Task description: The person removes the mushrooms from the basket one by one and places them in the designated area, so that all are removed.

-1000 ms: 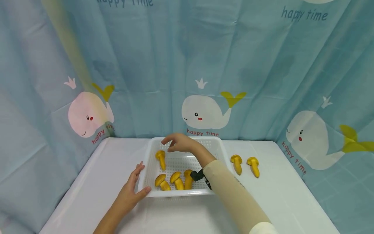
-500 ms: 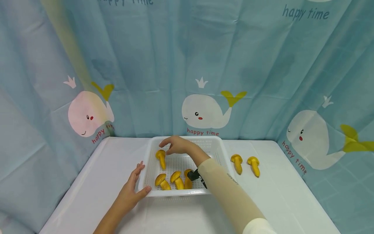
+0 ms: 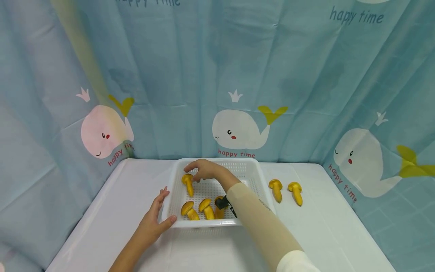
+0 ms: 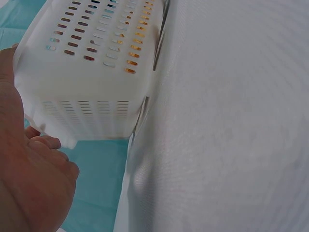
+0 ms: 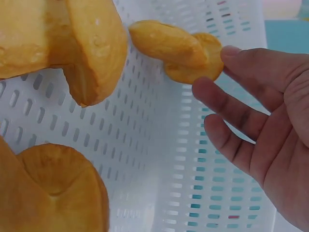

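Holds the right hand [image 3: 205, 169], fingers parted, at a yellow mushroom's cap [image 3: 187, 178], cannot tell if touching, in the white basket [image 3: 204, 223] at the worktop's far edge [image 3: 295, 168]; rests the left hand [image 3: 151, 222], spread wide, on its near-left corner.

The curtain [image 3: 176, 75] repeats "happy time", red beneath its printed whales [image 3: 239, 130] and dark higher up; sleeve [image 3: 259, 228] lettering is unreadable.

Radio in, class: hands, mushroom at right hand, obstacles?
Left hand at basket, left side. Right hand at mushroom, grip unconfirmed. Mushroom lies in basket, far left. Three other mushrooms nearer, not blocking.
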The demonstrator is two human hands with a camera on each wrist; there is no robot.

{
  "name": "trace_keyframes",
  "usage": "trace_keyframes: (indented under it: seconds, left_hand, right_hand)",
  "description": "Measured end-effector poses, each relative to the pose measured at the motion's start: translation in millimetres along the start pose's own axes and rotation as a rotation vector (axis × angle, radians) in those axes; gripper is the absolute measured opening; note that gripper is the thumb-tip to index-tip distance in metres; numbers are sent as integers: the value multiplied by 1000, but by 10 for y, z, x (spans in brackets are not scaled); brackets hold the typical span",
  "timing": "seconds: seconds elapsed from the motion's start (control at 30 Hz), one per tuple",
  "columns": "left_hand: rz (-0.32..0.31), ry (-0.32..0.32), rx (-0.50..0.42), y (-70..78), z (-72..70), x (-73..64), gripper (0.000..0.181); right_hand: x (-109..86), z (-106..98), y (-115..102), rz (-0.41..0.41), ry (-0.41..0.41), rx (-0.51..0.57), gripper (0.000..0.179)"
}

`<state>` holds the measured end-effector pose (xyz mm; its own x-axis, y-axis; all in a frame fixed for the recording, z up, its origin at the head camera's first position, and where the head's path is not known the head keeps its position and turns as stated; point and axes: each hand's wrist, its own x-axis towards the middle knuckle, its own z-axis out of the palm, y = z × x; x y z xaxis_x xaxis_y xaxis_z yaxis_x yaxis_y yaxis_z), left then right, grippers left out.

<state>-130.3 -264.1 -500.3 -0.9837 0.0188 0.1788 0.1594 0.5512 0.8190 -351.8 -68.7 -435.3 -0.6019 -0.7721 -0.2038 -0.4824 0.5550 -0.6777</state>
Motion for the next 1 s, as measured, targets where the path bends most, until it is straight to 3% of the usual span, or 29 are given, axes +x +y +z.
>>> trace_keyframes:
  seconds: [0.57, 1.0]
  left_hand:
    - [4, 1, -44, -11, 14, -1, 86]
    - [0, 3, -22, 3, 7, 1, 87]
  right_hand:
    - [68, 25, 88, 43, 33, 31, 33]
    - [50, 32, 70, 59, 49, 16, 32]
